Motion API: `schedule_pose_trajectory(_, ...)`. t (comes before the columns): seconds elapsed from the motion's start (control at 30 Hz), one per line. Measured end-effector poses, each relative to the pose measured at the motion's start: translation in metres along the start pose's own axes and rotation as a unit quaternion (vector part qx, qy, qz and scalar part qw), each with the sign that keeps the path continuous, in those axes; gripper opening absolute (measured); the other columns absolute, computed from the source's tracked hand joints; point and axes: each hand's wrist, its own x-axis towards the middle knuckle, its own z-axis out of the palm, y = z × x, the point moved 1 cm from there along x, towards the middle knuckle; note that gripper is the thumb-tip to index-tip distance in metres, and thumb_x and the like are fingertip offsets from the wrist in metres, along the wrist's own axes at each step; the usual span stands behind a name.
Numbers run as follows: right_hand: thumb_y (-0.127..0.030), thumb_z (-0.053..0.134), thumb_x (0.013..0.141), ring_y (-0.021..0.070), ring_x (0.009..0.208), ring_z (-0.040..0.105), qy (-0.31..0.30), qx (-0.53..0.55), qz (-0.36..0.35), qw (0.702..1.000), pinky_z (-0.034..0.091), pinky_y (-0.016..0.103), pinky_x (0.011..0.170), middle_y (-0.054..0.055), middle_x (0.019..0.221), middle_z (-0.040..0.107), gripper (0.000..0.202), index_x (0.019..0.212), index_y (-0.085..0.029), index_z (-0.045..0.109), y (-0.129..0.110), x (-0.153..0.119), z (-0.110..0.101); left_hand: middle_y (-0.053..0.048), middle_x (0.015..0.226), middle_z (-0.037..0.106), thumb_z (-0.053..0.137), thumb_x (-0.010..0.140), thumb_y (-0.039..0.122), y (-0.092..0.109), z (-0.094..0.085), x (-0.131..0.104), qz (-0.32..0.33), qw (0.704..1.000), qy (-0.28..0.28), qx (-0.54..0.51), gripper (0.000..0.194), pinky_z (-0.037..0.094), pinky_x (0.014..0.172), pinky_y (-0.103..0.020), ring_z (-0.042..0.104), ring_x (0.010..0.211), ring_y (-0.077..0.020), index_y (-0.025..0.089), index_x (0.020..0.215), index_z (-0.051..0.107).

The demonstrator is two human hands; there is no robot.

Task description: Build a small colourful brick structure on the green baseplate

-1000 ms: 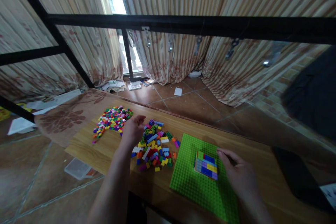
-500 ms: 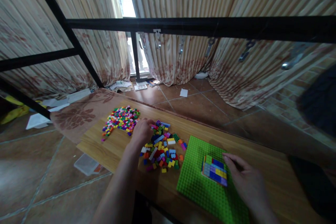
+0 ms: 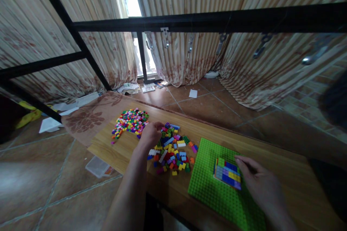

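At the upper left edge of a pile of toy building bricks [image 3: 172, 149] is my left hand [image 3: 150, 135]. Its fingers are curled down and close together; whatever they pinch is hidden. My right hand [image 3: 260, 182] hovers over the right part of a green studded baseplate [image 3: 204, 171], thumb and forefinger closed together. Anything between those fingertips is too small to make out. Just left of them, a flat rectangular block of joined bricks [image 3: 227, 174], in blue, yellow, lilac, green and grey, sits on the baseplate.
A second heap of smaller bricks [image 3: 131, 121] lies farther left on the wooden table [image 3: 108, 151]. Past the table runs a black metal rail [image 3: 189, 21] with hanging hooks, in front of striped curtains. A clear plastic box [image 3: 99, 167] rests on the tiled floor, and a dark object [image 3: 328, 184] lies at the right.
The whole view has shifted slightly, so the table and bricks appear a little farther right. Both hands stay at nearly the same places relative to the bricks and baseplate.
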Motion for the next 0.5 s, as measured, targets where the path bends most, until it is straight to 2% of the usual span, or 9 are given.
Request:
schedule_pose_trajectory(0.13, -0.056, 0.05, 0.077, 0.0267, 0.082, 0.069, -0.008, 0.009, -0.003, 1.0, 0.052, 0.038, 0.075, 0.005, 0.09, 0.074, 0.039, 0.089, -0.026, 0.072, -0.001, 0.001, 0.002, -0.007, 0.092, 0.074, 0.047, 0.083, 0.016, 0.006, 0.003, -0.002, 0.009, 1.0, 0.007, 0.017, 0.031, 0.047, 0.076, -0.024, 0.066, 0.084, -0.0172, 0.02, 0.099, 0.073)
schedule_pose_trajectory(0.3, -0.056, 0.051, 0.077, 0.0261, 0.08, 0.068, -0.005, 0.005, -0.002, 1.0, 0.052, 0.038, 0.075, 0.005, 0.09, 0.074, 0.039, 0.089, -0.025, 0.073, -0.002, 0.001, 0.002, -0.007, 0.09, 0.074, 0.048, 0.083, 0.017, 0.012, 0.004, -0.004, 0.034, 0.999, 0.007, 0.017, 0.029, 0.047, 0.074, -0.027, 0.066, 0.081, -0.0182, 0.02, 0.098, 0.073)
schedule_pose_trajectory(0.5, -0.057, 0.051, 0.076, 0.0266, 0.082, 0.069, -0.016, 0.002, 0.016, 1.0, 0.052, 0.038, 0.074, 0.005, 0.09, 0.074, 0.041, 0.091, -0.025, 0.072, -0.004, -0.001, 0.002, -0.004, 0.09, 0.073, 0.058, 0.077, 0.017, 0.033, 0.006, -0.019, 0.125, 0.991, -0.045, -0.028, 0.02, 0.048, 0.076, -0.024, 0.065, 0.083, -0.017, 0.021, 0.089, 0.073)
